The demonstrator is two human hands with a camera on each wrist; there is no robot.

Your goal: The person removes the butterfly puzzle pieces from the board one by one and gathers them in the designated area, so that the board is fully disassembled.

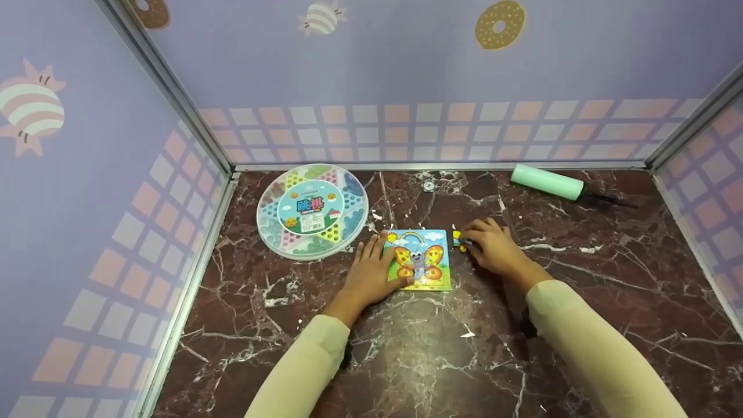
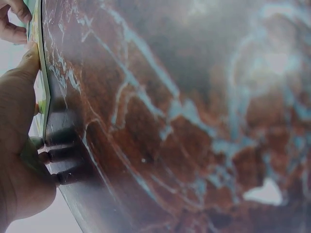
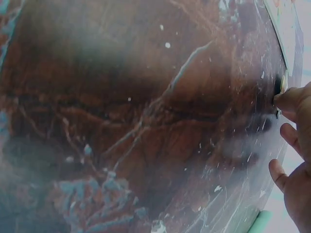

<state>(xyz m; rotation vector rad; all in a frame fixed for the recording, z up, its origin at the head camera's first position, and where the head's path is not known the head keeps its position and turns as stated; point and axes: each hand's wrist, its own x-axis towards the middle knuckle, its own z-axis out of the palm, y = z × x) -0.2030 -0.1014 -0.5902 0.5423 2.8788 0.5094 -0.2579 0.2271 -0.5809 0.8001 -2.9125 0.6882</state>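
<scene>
A square picture puzzle (image 1: 434,261) with a butterfly, a rainbow and clouds lies flat on the dark marbled table. My left hand (image 1: 370,273) rests at its left side, fingers extended along that edge and thumb over the lower part of the picture. From the left wrist, the puzzle (image 2: 44,92) shows nearly edge-on beside the thumb. Just right of the puzzle, my right hand (image 1: 492,245) pinches a small yellow and green puzzle piece (image 1: 457,238) close over the table. The fingers partly hide this piece. In the right wrist view the thumb and index fingertips (image 3: 284,100) meet at it.
A round Chinese checkers set (image 1: 270,217) under a clear lid lies left of the puzzle. At the back right is a mint-green cylinder (image 1: 547,182) with a black rod. A small round silver item (image 1: 429,186) sits behind the puzzle. Patterned walls (image 1: 360,133) enclose the table.
</scene>
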